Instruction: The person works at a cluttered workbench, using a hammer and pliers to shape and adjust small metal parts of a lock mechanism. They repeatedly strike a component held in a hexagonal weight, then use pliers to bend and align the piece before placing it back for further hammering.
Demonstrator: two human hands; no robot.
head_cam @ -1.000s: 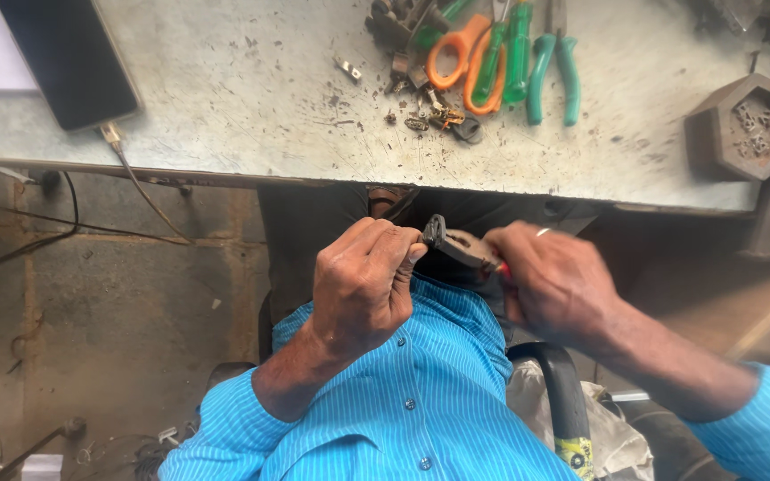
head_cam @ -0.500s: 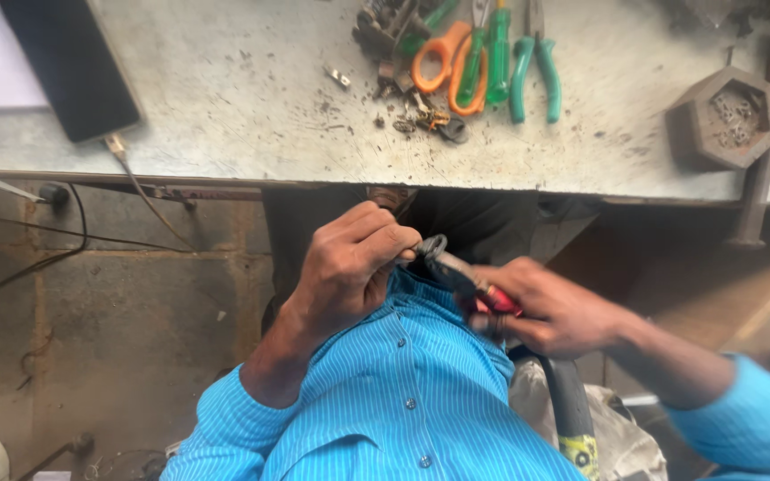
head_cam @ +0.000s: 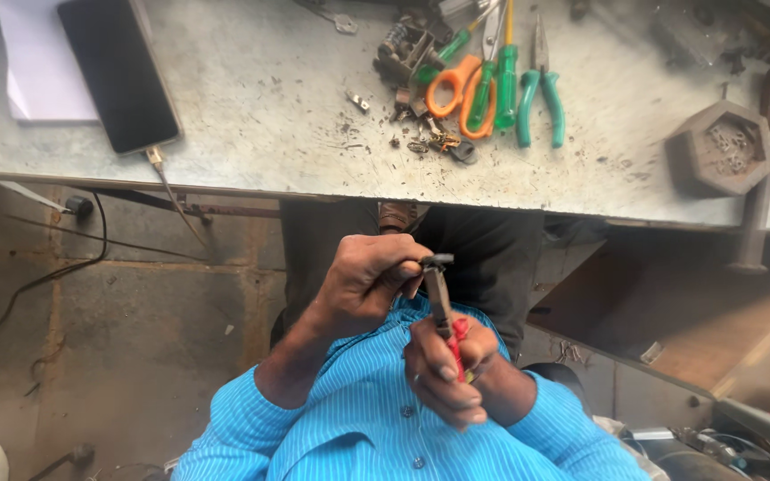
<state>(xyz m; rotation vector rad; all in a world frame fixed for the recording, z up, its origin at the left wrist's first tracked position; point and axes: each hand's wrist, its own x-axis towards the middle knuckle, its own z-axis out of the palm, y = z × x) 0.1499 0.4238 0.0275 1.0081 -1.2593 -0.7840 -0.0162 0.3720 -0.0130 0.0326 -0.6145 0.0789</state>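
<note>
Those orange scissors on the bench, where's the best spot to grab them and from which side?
Take the scissors by the orange loops, coming from above on the near edge of the bench. The loops face the person and lie open, while the blades point away, crowded by the screwdriver and pliers.

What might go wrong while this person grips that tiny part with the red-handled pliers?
The left hand pinches a small dark part right at the tip of the pliers held by the right hand; a slip might nip the fingers. The part is held off the bench, above the lap, so it could drop and get lost.
</note>
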